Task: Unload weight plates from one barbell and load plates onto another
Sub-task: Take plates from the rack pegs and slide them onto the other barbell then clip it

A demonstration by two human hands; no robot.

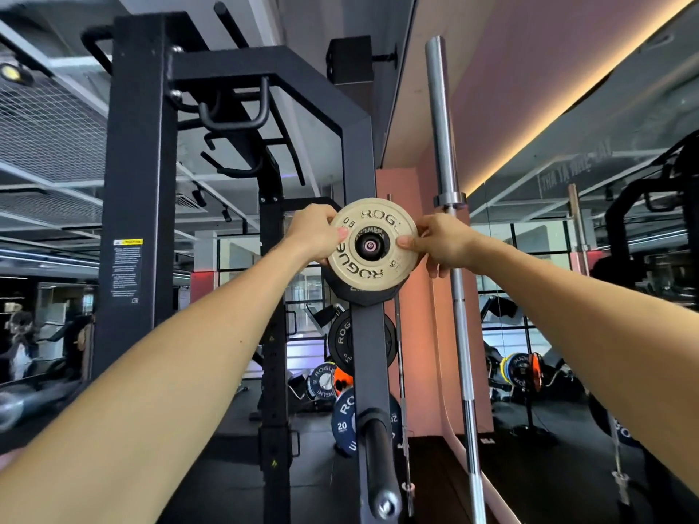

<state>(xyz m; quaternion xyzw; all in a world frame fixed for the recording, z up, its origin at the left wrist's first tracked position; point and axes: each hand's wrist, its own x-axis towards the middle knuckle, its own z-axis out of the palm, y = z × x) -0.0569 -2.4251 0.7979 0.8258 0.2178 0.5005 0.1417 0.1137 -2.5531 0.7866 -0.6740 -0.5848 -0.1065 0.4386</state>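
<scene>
A small tan Rogue weight plate [372, 243] sits on a storage peg at head height on the black rack upright [368, 357]. My left hand [316, 232] grips its left rim and my right hand [440, 245] grips its right rim, thumbs on the face. A black plate [363, 295] sits behind it on the same peg. Lower on the upright are another black Rogue plate [340, 340] and a blue 20 plate [344, 421]. An empty peg [380, 463] sticks out towards me at the bottom.
A steel barbell [448, 228] stands upright against the pink wall just right of the plate. The rack's big black post [132, 206] rises at left. Coloured plates [325, 383] lie on the floor behind. A mirror [567, 289] covers the right wall.
</scene>
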